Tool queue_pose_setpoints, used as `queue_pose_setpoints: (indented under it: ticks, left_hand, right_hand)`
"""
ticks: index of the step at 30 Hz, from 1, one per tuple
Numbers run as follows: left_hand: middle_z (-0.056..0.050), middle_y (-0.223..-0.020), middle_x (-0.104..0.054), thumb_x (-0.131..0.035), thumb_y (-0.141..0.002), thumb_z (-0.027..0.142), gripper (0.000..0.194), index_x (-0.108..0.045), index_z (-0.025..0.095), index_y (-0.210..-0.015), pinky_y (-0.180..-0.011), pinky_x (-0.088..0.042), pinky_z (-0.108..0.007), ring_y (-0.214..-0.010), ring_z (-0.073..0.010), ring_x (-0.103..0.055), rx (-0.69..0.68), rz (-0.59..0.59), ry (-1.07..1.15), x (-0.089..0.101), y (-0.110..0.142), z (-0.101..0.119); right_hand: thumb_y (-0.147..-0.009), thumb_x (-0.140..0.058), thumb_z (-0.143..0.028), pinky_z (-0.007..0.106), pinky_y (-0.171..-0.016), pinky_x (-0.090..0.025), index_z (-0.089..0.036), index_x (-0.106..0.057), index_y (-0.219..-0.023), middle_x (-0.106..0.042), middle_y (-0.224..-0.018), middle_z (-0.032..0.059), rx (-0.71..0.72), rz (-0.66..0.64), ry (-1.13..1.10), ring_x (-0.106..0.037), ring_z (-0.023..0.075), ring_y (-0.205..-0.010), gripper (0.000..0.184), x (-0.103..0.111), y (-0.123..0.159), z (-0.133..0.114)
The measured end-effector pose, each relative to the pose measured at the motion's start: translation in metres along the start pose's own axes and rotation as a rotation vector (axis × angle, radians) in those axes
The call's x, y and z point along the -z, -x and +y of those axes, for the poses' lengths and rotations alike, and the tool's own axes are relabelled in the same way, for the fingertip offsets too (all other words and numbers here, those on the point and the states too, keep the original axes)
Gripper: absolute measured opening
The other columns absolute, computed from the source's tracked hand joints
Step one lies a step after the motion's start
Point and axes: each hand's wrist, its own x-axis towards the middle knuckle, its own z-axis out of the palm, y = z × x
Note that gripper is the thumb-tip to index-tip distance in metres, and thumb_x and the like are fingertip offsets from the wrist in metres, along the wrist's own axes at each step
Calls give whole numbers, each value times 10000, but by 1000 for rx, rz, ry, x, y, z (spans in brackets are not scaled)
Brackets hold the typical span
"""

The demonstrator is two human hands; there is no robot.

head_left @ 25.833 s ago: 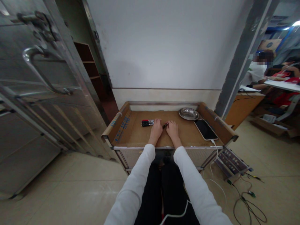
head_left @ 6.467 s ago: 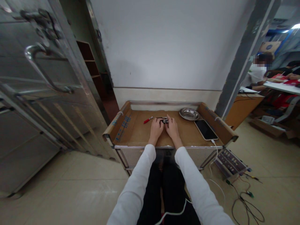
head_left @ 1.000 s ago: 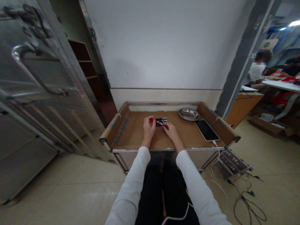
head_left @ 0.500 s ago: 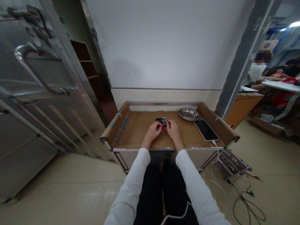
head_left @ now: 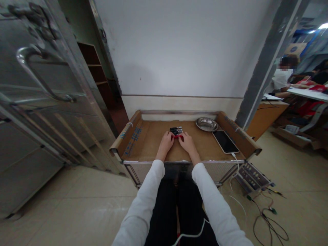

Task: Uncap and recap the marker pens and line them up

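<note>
Close together over the cardboard-lined table [head_left: 151, 143], my left hand [head_left: 167, 140] and my right hand [head_left: 187, 141] meet at a small red stick-like piece [head_left: 178, 136]. The fingers of both hands are closed on its two ends. Its exact kind is too small to make out. Just beyond the fingertips lies a row of several small black cylindrical pieces [head_left: 176, 130] with pale or silvery ends, side by side on the cardboard. My hands partly cover the near side of that row.
A round steel dish [head_left: 206, 124] stands at the back right, beside a phone [head_left: 225, 141] on a white cable [head_left: 238, 167]. Raised cardboard sides flank the table. An electrical box [head_left: 255, 179] and loose leads lie on the floor at right. Another person [head_left: 280, 77] sits far right.
Half a second ago, red parts showed separately at each hand, the right hand at the row's edge. Now both hands are lower and level, with one red piece lying straight between them.
</note>
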Motion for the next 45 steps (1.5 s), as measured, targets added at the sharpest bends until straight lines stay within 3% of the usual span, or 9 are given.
queue_pose_setpoints:
  ticks: [7,12,24,28,34,39,45]
  left_hand:
    - [-90,-956,-553,-478,-841,91,141,-584,174,-883,-862,-446,-364,-937,-217,-546,23,24,-81,4,-1,7]
    - [-99,-974,-564,-525,-837,142,98,-602,177,-887,-855,-427,-383,-969,-243,-538,12,-41,-187,8,2,12]
    - [-95,-952,-600,-481,-866,152,103,-579,179,-882,-833,-423,-354,-927,-232,-557,23,-77,-273,8,-1,13]
    - [-110,-941,-612,-457,-868,147,122,-564,166,-923,-834,-418,-374,-928,-247,-564,110,26,-314,11,-2,17]
    - [-177,-1025,-615,-370,-868,94,240,-558,116,-1016,-854,-417,-399,-988,-273,-566,297,185,-370,10,0,11]
    - [-184,-1126,-612,-380,-840,55,287,-567,116,-1048,-884,-420,-383,-1039,-256,-569,289,121,-363,5,1,5]
    - [-174,-1017,-637,-373,-858,69,262,-603,126,-970,-844,-429,-389,-986,-255,-572,293,50,-416,7,-4,7]
  right_hand:
    - [-855,-517,-187,302,-848,-402,-177,-604,-1050,-600,-1055,85,-4,-43,38,-554,198,-981,214,-3,0,4]
    - [-876,-499,-199,301,-837,-396,-197,-629,-1019,-593,-1039,79,10,-65,52,-555,196,-974,193,-2,0,4]
    - [-858,-453,-167,329,-852,-380,-175,-597,-941,-609,-979,100,-135,51,98,-539,217,-964,166,-1,2,5]
    - [-856,-424,-171,353,-867,-387,-143,-562,-1008,-598,-1024,134,-167,127,93,-521,242,-1005,207,-4,1,8]
    - [-829,-386,-101,386,-938,-367,-78,-496,-1230,-561,-1168,202,-221,193,117,-498,266,-1107,416,-9,1,11]
    - [-839,-373,-120,443,-997,-329,-66,-536,-1215,-509,-1289,244,-233,170,120,-451,286,-1208,413,-16,2,14]
    - [-847,-395,-131,396,-965,-344,-101,-583,-1142,-581,-1195,209,-227,166,186,-499,263,-1145,351,-17,2,13]
